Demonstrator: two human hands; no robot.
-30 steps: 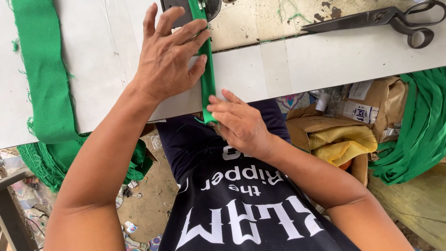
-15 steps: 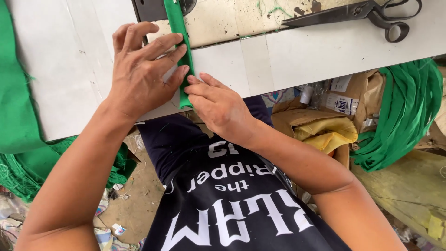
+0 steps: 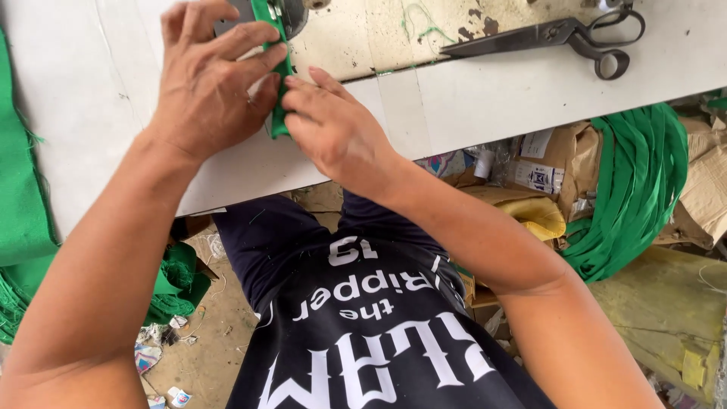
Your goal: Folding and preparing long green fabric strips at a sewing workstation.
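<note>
My left hand (image 3: pixel 208 83) lies spread flat and my right hand (image 3: pixel 333 129) pinches the green strip (image 3: pixel 276 113) on the white desk (image 3: pixel 485 98), best kept taut and straight toward the sewing machine foot (image 3: pixel 291 15).

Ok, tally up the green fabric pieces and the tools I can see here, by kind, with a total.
Narrow green strip under the left hand and right hand: 1
Wide green cloth on the white table at left: 1
Green cloth heap on the floor: 1
Coiled green strips beside the cardboard: 1
Black scissors: 1
Total: 5
</note>
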